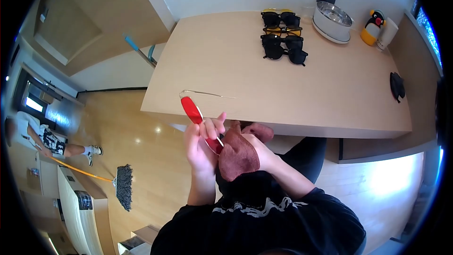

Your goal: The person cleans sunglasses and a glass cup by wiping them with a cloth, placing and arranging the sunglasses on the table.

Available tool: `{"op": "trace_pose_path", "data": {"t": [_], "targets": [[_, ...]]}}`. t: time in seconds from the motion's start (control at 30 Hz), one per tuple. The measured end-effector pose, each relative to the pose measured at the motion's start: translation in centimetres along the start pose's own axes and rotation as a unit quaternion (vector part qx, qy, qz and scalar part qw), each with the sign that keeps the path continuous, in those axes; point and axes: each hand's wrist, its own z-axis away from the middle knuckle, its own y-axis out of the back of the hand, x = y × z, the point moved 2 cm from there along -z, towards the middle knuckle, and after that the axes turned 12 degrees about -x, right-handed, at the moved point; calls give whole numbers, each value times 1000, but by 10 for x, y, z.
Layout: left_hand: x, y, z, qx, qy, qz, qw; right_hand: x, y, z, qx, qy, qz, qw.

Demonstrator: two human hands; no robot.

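My left hand (200, 147) grips a pair of red-lensed glasses (190, 109) by the frame, in front of the desk's near edge. One thin wire temple of the glasses sticks out over the desk top. A reddish-brown cloth (239, 155) is in my right hand (265, 156), which is closed around it; its fingers are mostly hidden. The cloth covers the near end of the glasses, around the second red lens. Part of the cloth shows beyond the hand, under the desk edge.
On the desk (212, 61), several sunglasses (283, 42) lie in a column towards the back. A white bowl (332, 19), a penguin figure (373, 27), a white cylinder (388, 34) and a black item (397, 87) are to the right. Far left, a person (47, 137) holds a mop (123, 186).
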Motion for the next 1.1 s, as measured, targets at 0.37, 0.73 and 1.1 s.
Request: {"op": "trace_pose_path", "data": {"t": [0.37,0.73,1.1], "targets": [[52,-21,5,-145,9,231,962,-3,61,29,105,60,264,957],[-4,-13,0,-173,-6,394,903,42,16,49,370,-100,-176,907],[-27,-1,16,-191,256,-235,918,-14,42,39,255,29,-99,961]]}}
